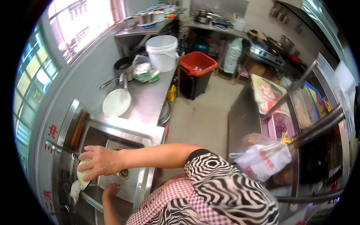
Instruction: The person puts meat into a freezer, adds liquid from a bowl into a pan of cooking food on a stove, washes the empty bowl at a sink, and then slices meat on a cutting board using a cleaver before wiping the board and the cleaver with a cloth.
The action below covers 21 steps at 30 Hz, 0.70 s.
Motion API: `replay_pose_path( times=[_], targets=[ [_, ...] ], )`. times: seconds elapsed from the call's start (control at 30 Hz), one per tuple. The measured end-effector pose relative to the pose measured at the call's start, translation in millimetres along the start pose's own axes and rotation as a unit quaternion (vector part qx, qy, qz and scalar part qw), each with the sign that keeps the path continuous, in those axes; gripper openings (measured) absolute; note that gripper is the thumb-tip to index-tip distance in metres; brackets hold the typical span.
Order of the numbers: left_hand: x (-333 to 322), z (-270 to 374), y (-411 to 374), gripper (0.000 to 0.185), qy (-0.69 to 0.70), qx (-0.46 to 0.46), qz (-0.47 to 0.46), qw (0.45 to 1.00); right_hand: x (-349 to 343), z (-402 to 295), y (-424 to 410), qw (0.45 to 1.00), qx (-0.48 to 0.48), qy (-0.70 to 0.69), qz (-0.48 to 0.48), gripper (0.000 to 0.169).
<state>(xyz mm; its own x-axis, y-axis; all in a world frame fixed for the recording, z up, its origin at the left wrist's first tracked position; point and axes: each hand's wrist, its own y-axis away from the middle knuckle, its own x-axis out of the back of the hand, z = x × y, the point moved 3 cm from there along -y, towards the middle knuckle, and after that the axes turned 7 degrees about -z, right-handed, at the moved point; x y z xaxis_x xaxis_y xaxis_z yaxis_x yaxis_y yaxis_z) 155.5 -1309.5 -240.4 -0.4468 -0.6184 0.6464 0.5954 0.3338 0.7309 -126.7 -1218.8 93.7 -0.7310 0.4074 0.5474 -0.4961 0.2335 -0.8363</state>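
Observation:
My right hand [101, 161] reaches across the stainless steel sink [146, 137] to its wall side. Its spread fingers are on a pale green bowl [81, 173], which sits tilted at the basin's back edge with part of it covered by the hand. A crumpled white cloth [75, 191] lies against the lower side of the bowl. Lower down, inside the basin, is my left hand [112, 189]; its fingers are small and blurred, and I see nothing certain in them. The drain [123, 174] shows between the two hands.
A metal tap [57, 146] and a bundle of thin brown sticks [79, 130] stand along the wall. On the steel counter are a white round lid [117, 102], pots and a white bucket [161, 53]. A lined bin [197, 76] stands on the floor; a plastic bag [261, 160] hangs behind.

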Motion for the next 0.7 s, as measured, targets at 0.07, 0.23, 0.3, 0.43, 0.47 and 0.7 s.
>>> replay_pose_path(
  times=[0.07, 0.23, 0.3, 0.43, 0.47, 0.7],
  targets=[
    [50.3, 44.6, 29.1, 0.026, 0.161, 0.069, -0.028, 0.984, 34.2, 9.1, 14.1, 0.999, -0.021, 0.037, -0.011, 0.024],
    [139.7, 70.8, 61.5, 0.017, 0.184, 0.081, 0.043, 0.979, 162.6, 27.4, 79.3, 0.975, -0.113, 0.189, -0.004, 0.031],
    [206.6, 137.2, 78.2, 0.014, 0.186, 0.137, 0.109, 0.967, 228.2, 24.6, 121.8, 0.94, -0.186, 0.285, -0.025, 0.033],
    [289.6, 167.2, 44.7, 0.015, 0.193, 0.076, 0.197, 0.958, 345.5, 11.9, 228.9, 0.86, -0.318, 0.397, -0.042, 0.034],
    [310.5, 186.2, 36.8, 0.016, 0.164, 0.056, 0.225, 0.959, 370.0, 6.6, 253.7, 0.836, -0.346, 0.424, -0.053, 0.036],
    [420.1, 342.3, -79.0, 0.019, 0.048, -0.063, 0.261, 0.962, 508.2, -16.0, 370.0, 0.693, -0.504, 0.514, -0.032, 0.047]
  ],
)
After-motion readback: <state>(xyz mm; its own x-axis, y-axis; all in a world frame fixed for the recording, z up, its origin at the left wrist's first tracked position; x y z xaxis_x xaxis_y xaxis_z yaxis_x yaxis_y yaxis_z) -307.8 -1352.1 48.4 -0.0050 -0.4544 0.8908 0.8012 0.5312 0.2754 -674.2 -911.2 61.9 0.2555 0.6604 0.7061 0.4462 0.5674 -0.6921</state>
